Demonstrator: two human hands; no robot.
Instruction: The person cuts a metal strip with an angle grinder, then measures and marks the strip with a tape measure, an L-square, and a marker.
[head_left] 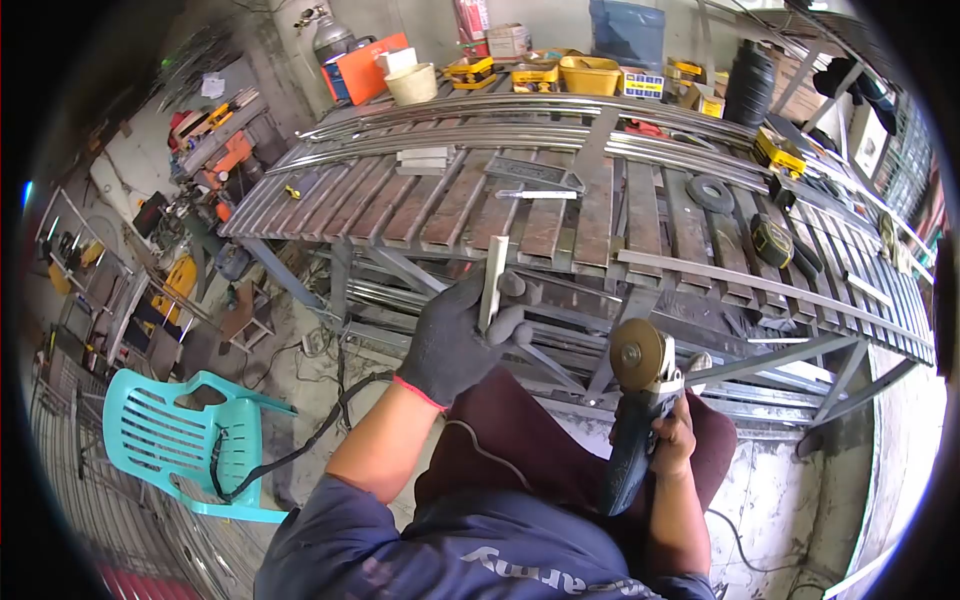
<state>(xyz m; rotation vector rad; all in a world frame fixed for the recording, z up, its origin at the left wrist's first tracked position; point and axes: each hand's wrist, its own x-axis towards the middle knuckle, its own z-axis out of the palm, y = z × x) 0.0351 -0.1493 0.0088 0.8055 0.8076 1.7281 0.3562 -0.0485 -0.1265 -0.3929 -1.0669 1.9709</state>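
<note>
Strip (492,282) of pale flat metal stands upright in our left hand (460,340), in front of the near edge of the steel workbench (450,205) and above our lap. That hand wears a dark glove with a red cuff. Its fingers are curled tight round the strip's lower half, and the forearm is raised from the elbow. Our right hand (676,440), bare, is closed round the body of an angle grinder (640,400). Its disc (640,352) faces up toward us, to the right of the strip and apart from it.

Along the bench's far edge we see a cream tub (411,84), a yellow tray (470,72) of small parts we cannot make out, and a yellow bin (590,74) whose contents are hidden. A black jug (748,82) stands further right.
</note>
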